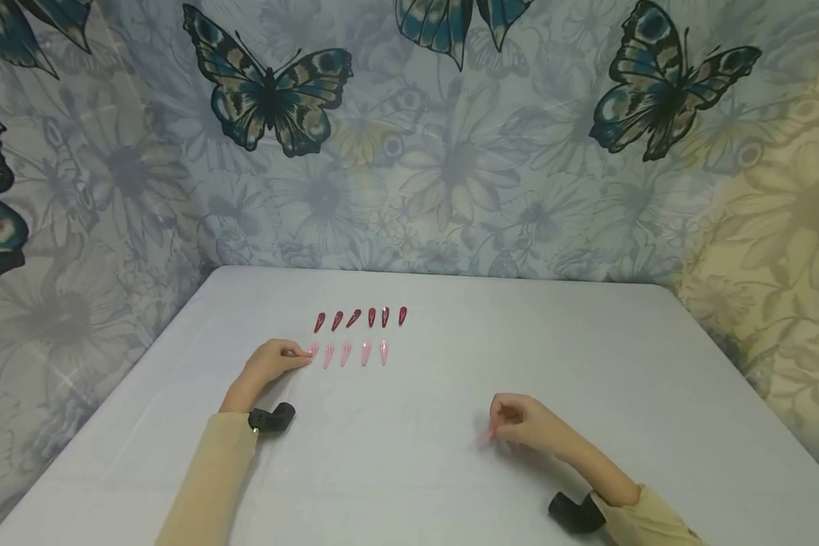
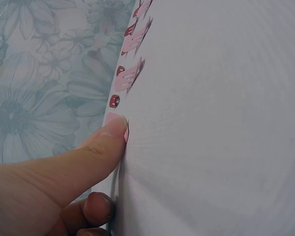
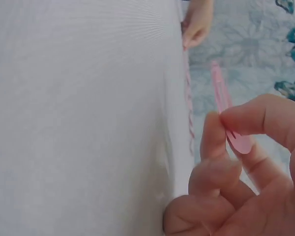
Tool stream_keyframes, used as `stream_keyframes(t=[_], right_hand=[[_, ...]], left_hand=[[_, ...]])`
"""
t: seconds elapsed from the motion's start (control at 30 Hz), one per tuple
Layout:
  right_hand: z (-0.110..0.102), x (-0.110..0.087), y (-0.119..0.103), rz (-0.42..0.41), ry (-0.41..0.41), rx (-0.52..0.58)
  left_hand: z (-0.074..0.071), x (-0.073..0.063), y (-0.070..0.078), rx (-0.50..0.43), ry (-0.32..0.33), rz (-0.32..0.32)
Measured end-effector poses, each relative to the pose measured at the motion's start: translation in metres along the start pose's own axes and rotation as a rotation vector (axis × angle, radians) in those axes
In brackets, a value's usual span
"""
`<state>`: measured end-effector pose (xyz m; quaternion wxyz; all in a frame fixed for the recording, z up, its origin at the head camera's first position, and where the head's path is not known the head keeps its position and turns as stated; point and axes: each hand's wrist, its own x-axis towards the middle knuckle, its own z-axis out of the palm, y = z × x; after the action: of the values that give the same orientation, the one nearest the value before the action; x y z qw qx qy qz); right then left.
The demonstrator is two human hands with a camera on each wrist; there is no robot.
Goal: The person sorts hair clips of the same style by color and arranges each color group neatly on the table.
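Observation:
My left hand [image 1: 268, 364] is at the left end of a row of pink snap hair clips, pinching the leftmost pink clip [image 1: 315, 349] by its lower end. In the left wrist view the thumb covers most of that clip. Lower on the table and to the right, my right hand [image 1: 528, 422] holds another pink hair clip [image 3: 241, 143] between thumb and fingertip, its narrow end pointing away from the palm. Several more pink clips [image 1: 346, 353] lie side by side, slim ends toward me. Behind them runs a row of dark red snap clips [image 1: 371, 317], a few tilted.
The clips lie on a white-covered table [image 1: 416, 470]. Its far edge meets a cloth backdrop [image 1: 450, 189] printed with butterflies and flowers, which also hangs at both sides. A black wrist camera [image 1: 273, 417] sits at the left cuff, and another camera [image 1: 576, 513] at the right.

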<state>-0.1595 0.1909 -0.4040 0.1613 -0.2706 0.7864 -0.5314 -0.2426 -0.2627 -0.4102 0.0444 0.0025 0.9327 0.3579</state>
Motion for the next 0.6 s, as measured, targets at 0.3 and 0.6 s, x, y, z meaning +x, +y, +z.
stream_keyframes(t=[0.3, 0.6], right_hand=[[-0.005, 0.003, 0.011, 0.035, -0.037, 0.039], [-0.018, 0.018, 0.064, 0.039, -0.157, 0.165]], left_hand=[[0.0, 0.002, 0.0, 0.02, -0.01, 0.003], [0.001, 0.003, -0.001, 0.016, -0.007, 0.0]])
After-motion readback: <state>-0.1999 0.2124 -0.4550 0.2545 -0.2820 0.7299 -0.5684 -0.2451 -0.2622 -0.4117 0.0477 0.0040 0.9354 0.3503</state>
